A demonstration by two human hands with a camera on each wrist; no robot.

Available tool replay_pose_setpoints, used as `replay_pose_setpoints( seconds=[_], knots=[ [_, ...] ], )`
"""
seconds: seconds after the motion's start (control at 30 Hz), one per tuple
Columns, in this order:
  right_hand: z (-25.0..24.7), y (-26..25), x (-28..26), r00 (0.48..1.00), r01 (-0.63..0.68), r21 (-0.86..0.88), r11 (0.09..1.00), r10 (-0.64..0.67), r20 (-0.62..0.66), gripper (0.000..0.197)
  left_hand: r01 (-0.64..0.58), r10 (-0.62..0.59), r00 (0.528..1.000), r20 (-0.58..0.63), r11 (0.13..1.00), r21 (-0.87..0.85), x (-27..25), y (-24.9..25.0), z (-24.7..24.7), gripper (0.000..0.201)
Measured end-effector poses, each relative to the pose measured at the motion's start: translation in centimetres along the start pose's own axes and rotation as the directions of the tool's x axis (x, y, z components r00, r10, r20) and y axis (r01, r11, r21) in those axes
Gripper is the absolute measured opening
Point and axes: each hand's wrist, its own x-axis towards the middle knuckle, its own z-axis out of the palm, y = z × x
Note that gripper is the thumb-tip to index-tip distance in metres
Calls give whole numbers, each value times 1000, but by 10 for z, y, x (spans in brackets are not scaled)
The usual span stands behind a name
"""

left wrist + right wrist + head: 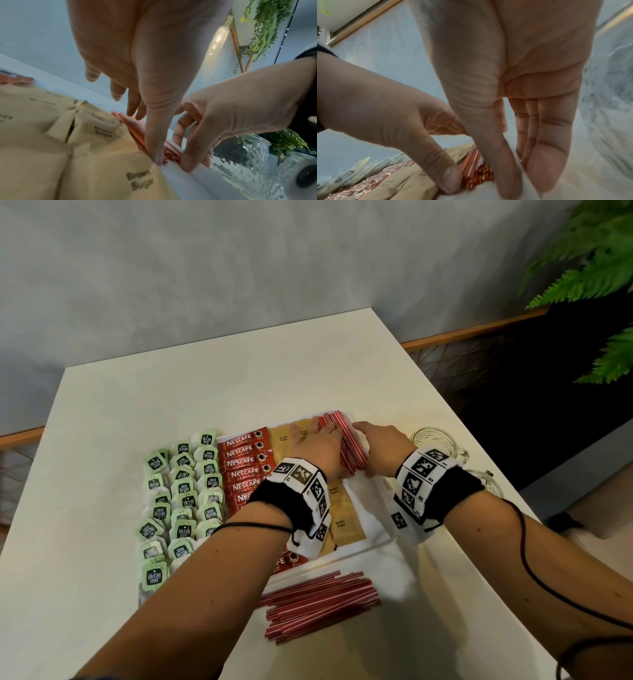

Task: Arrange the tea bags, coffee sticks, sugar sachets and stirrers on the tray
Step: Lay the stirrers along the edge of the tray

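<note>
Red-and-white stirrers (344, 444), a loose bundle at the tray's (373, 529) far right, beside the brown sugar sachets (337, 520). They look light, thin and prone to roll, so squeeze the sides of the bundle, not the ends. Your left hand (322, 451) presses its left flank with straight fingers, thumb down at the near end. Your right hand (385, 448) cups the right flank against the rim, fingers straight. A second pile (318, 604) waits on the table (171, 392) near you.
</note>
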Motion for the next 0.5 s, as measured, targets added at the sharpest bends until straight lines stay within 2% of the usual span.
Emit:
replay_pose_setpoints(
  seconds=[0.1, 0.3, 0.4, 0.5],
  knots=[
    [0, 2, 2, 1000, -17, -19, 1000, 17, 17, 73, 0, 0, 1000, 18, 1000, 3, 1, -1, 0, 103],
    [0, 3, 5, 1000, -9, -67, 998, 11, 28, 86, 2, -3, 1000, -25, 1000, -27, -6, -2, -4, 102],
    [-3, 0, -6, 1000, 12, -95, 995, -12, 8, 82, -12, 11, 999, -35, 999, -41, -25, -6, -9, 99],
    [-1, -7, -33, 993, 96, -82, 992, -102, -68, 67, -59, 57, 997, -44, 997, -51, -60, -12, -12, 88]
  ],
)
